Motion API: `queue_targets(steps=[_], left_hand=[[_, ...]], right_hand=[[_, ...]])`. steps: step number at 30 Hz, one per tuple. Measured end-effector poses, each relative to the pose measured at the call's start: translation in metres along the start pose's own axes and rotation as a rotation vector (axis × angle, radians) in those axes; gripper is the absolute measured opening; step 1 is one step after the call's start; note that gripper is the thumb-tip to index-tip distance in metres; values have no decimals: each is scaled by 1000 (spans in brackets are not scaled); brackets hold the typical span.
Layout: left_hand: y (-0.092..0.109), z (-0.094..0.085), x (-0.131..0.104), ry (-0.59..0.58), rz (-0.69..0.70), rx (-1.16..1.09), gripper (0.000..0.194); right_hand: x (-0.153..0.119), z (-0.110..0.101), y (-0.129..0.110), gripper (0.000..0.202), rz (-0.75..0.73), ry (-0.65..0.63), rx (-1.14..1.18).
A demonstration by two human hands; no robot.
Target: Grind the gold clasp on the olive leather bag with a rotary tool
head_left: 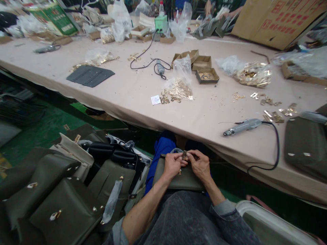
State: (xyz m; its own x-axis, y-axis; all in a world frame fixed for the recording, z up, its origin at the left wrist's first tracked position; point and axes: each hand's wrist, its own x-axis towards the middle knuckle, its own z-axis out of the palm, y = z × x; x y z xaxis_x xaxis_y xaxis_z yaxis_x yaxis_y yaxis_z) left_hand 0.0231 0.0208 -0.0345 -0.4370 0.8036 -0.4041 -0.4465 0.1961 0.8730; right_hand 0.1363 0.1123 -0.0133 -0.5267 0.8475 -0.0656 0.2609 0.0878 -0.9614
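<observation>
An olive-green bag (187,182) lies across my lap, with a small metal fitting showing on its upper side. Above it, both of my hands meet at a small gold-coloured metal plate (184,155). My left hand (172,166) pinches the plate from the left between thumb and fingers. From the right, my right hand (200,166) has its thumb and index finger closed on the plate's other edge. The fingers cover part of the plate, so its full shape is hidden.
On the table (204,119) lies a corded electric screwdriver (241,127). Gold metal pieces (178,89) spill from a plastic bag, near small cardboard boxes (207,75). Several olive bags (68,200) are piled at my left. Another bag (305,146) rests at the table's right.
</observation>
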Motion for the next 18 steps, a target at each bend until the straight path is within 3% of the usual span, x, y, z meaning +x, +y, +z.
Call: queue_targets(steps=[10,18], left_hand=[[1,0,0,-3,34,26,32],[0,-4,-2,-5,15,20,32]], right_hand=[[0,6,-3,20,-64,15,-73],[0,9,1,24,102,16,56]])
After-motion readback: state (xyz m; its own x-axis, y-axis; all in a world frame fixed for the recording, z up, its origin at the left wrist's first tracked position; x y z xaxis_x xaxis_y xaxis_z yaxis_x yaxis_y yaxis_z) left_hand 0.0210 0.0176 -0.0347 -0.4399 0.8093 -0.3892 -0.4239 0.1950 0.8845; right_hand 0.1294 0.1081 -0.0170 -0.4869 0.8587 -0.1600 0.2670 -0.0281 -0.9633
